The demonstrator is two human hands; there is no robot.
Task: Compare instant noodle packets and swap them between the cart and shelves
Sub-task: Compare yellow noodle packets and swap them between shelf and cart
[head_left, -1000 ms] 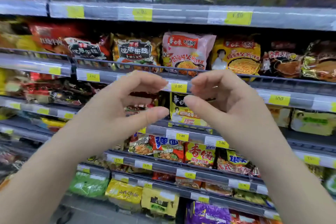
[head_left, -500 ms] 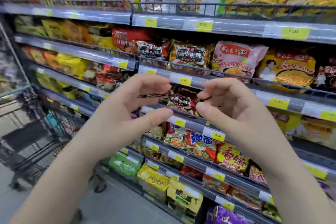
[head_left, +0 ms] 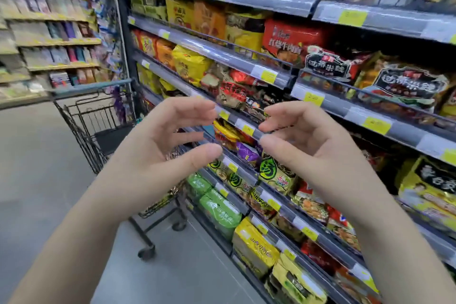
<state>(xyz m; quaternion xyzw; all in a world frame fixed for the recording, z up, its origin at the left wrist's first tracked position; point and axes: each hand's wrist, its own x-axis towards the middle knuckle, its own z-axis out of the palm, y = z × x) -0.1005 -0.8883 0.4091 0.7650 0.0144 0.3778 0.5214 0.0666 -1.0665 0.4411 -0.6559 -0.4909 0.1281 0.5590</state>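
hovering before the shelves, left hand and right hand face each other, fingers loosely curved, empty.

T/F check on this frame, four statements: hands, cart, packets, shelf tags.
1. The left hand and right hand hold nothing. True.
2. The cart stands to the right of the shelves. False: it stands left of them, behind the left hand.
3. The left hand grips a green packet. False: the green packets lie on a low shelf, untouched.
4. Yellow price tags sit on the shelf edges. True.
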